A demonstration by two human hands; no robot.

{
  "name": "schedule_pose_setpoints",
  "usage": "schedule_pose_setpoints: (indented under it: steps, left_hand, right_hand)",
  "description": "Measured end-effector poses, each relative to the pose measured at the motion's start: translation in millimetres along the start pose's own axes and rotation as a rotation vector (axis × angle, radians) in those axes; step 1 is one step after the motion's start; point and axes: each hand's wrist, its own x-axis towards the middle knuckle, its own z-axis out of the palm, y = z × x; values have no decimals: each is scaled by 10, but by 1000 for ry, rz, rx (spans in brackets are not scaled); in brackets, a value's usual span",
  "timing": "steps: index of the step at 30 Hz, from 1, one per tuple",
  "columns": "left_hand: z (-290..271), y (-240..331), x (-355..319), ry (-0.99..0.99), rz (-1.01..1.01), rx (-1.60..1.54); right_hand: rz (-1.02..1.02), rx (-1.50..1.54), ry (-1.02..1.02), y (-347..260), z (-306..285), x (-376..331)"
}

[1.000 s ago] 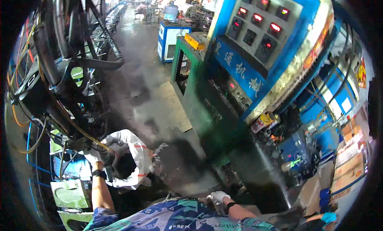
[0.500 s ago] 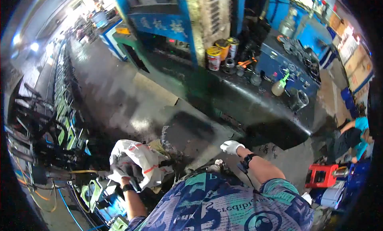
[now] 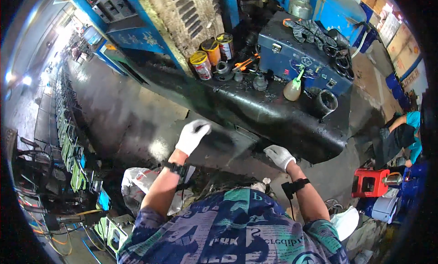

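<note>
My left hand (image 3: 193, 135), in a white work glove, is raised over the floor in front of me with its fingers curled in. Whatever it may hold is hidden or too small to name. My right hand (image 3: 279, 157), gloved the same way, is lower and to the right, its fingers pressed together and pointing left. Anything between them is not visible. The two hands are apart. A white woven sack (image 3: 133, 184) with red stripes stands left of my body, partly hidden behind my left forearm.
Ahead, a dark machine ledge (image 3: 255, 106) carries paint cans (image 3: 200, 65), a squeeze bottle (image 3: 293, 88), a metal cylinder (image 3: 326, 102) and a blue toolbox (image 3: 296, 54). Green-framed parts (image 3: 77, 173) line the left. Right are a red stand (image 3: 368, 183) and another person (image 3: 404, 136).
My left hand has left the sack and moved up and right over the floor. My right hand has shifted slightly right. The view has turned, bringing the ledge nearer.
</note>
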Motion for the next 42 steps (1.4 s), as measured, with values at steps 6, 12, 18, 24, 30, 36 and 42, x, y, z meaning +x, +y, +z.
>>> schedule_pose_setpoints:
  steps: [6, 12, 18, 24, 30, 36, 42]
  left_hand:
    - [628, 570, 1001, -154, 273, 54]
    - [997, 922, 1703, -161, 302, 238]
    - [1178, 979, 2139, -246, 238, 448]
    - [1223, 925, 2318, -283, 267, 432]
    - [1040, 1005, 2276, -392, 288, 454]
    - [747, 1284, 2394, -461, 399, 622]
    - [634, 1799, 3101, -402, 375, 1007]
  right_hand:
    - [90, 224, 120, -242, -380, -290]
    - [42, 149, 160, -684, -864, -456]
    - [-79, 65, 246, -1169, -1183, -281]
    - [-137, 22, 290, -1484, -1319, 6]
    - [-141, -64, 282, -1624, -1376, 218]
    - [-135, -60, 294, -1593, -1371, 256]
    - [-38, 12, 322, -1568, -1310, 177]
